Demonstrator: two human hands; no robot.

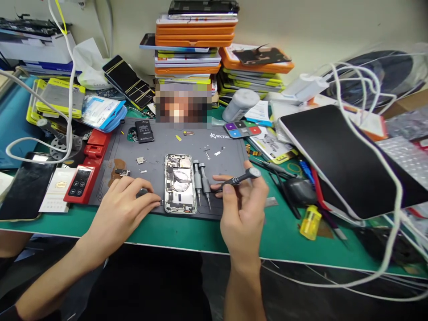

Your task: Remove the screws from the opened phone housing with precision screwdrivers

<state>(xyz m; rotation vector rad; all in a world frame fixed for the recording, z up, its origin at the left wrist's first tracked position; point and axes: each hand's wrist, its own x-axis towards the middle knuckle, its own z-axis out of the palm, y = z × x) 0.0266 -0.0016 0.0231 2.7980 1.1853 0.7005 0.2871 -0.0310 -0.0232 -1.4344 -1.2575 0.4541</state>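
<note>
An opened phone (180, 185) lies on the dark grey mat, its inner boards and a round coil showing. My left hand (123, 207) is closed at its lower left edge, thumb and fingers pinched. Something dark and rounded shows between those fingers, too hidden to name. On the phone's other side, my right hand (244, 205) grips a dark screwdriver (234, 180), its cap up to the right. Two grey screwdrivers (204, 180) lie side by side between the phone and my right hand. A small camera module (123, 172) is just beyond my left hand.
A black battery (145, 131), small screws and metal bits lie on the mat (150, 154). A red device (80, 183) stands at left, stacked orange boxes (194, 38) behind. On the right are a black tablet-like panel (347, 156), a yellow-handled tool (310, 222) and white cables.
</note>
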